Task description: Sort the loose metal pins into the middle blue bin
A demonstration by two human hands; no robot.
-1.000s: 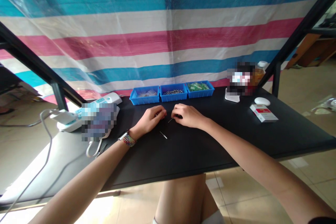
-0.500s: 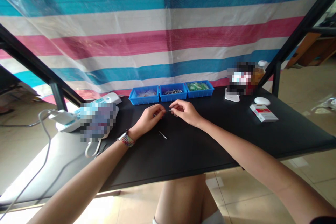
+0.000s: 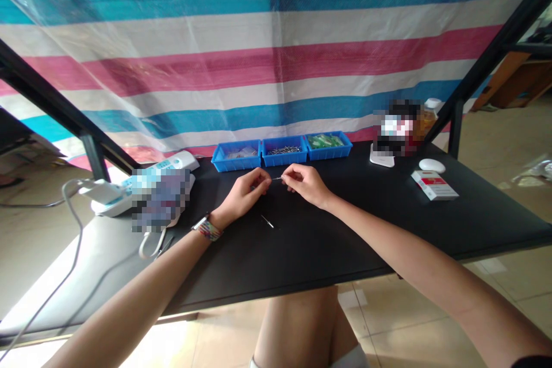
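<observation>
Compared with a second ago, the right hand [image 3: 307,183] has come up level with the left hand [image 3: 249,192], so a thin metal piece [image 3: 276,178] now spans the gap between their fingertips, just in front of the middle blue bin [image 3: 284,158]. Each hand pinches one end of it, fingers curled in, while a second metal piece [image 3: 268,221] lies on the black surface [image 3: 310,259], farther in front of that bin than both hands.
</observation>
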